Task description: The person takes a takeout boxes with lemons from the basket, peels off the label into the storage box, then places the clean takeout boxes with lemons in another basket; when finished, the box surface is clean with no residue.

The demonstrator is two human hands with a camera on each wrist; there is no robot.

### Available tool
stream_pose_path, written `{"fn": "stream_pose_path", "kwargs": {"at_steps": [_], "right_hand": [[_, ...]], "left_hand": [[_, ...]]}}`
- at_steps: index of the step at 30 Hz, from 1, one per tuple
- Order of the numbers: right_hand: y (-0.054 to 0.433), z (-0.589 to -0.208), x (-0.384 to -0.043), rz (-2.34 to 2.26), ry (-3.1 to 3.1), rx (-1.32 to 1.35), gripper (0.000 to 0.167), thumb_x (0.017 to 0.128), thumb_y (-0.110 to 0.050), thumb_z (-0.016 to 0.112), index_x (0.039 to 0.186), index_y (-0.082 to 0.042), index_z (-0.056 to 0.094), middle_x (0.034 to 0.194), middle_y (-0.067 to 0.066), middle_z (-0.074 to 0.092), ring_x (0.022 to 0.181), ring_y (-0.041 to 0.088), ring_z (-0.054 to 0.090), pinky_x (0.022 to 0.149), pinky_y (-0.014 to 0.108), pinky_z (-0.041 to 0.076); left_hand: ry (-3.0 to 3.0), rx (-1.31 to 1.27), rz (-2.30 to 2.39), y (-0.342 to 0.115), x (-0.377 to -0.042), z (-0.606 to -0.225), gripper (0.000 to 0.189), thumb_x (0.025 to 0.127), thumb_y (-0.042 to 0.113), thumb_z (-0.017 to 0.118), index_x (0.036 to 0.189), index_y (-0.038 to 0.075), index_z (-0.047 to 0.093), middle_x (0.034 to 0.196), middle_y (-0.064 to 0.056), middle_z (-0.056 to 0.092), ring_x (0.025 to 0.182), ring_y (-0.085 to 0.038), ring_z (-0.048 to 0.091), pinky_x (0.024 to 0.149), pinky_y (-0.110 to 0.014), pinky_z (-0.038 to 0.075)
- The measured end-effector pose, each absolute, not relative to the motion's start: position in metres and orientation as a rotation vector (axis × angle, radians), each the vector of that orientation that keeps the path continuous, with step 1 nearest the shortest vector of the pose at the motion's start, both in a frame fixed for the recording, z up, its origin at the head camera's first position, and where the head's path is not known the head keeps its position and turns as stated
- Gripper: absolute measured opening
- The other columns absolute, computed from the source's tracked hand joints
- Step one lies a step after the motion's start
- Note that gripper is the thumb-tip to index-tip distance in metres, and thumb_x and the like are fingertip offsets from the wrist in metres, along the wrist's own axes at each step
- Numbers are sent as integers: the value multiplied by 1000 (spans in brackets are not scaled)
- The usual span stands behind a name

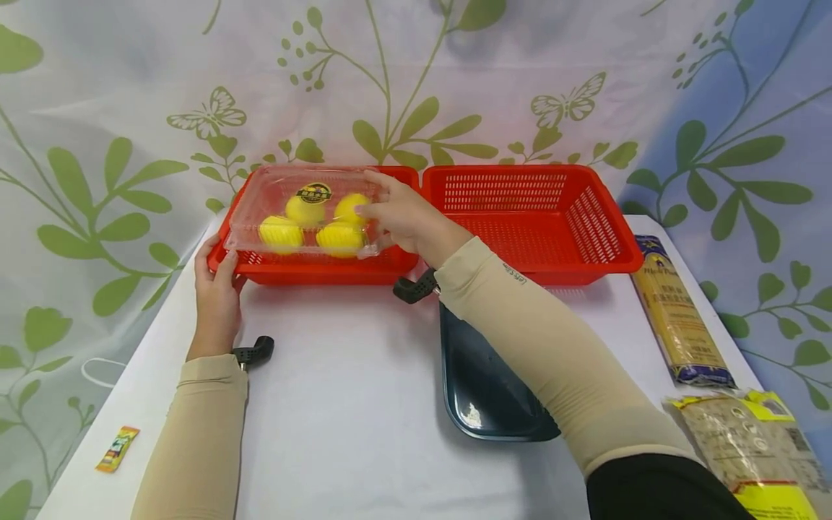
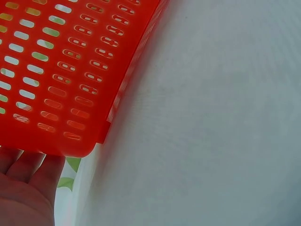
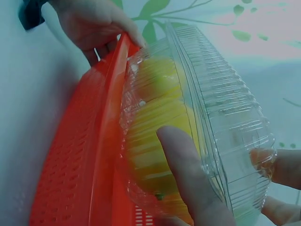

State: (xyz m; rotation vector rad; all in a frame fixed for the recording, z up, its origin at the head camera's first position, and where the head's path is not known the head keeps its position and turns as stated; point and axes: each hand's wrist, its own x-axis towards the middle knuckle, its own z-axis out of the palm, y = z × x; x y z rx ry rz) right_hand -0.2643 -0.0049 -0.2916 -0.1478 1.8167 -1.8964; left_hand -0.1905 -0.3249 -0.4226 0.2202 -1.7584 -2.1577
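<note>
A clear plastic clamshell box [image 1: 250, 217] with several yellow fruits [image 1: 341, 237] inside and a dark label on its lid sits tilted over the left red basket [image 1: 312, 274]. My right hand [image 1: 416, 220] grips the box by its right end. In the right wrist view the thumb [image 3: 181, 155] lies across the box's side, and fingertips show on the far side. My left hand [image 1: 217, 303] holds the basket's left front corner. Its thumb is over the rim and its fingers lie along the outer wall, as the left wrist view partly shows. The box hides much of the basket's inside.
Another red basket [image 1: 507, 245] adjoins on the right. In front of it lies a dark blue tray [image 1: 481, 383], partly under my right forearm. Packs of noodles [image 1: 679, 310] and a beige bagged food [image 1: 747, 448] line the right edge. A small yellow sachet [image 1: 118, 449] lies front left.
</note>
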Motion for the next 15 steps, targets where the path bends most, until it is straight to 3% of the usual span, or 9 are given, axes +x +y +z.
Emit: {"fn": "stream_pose_path", "kwargs": {"at_steps": [10, 15], "right_hand": [[9, -274, -246, -1873, 1824, -254, 70, 104, -12, 68, 162, -40, 39, 146, 8, 51, 87, 31, 61, 70, 40, 62], [17, -267, -233, -1858, 1832, -282, 71, 102, -14, 71, 160, -41, 41, 148, 7, 49, 104, 32, 66, 72, 43, 63]], "left_hand": [[-1784, 227, -2134, -328, -191, -425, 62, 108, 35, 62, 161, 29, 30, 163, -2, 32, 146, -21, 39, 115, -32, 38], [-1807, 192, -2119, -327, -192, -424, 66, 105, 40, 66, 159, 31, 31, 160, 0, 38, 143, -20, 43, 114, -31, 40]]}}
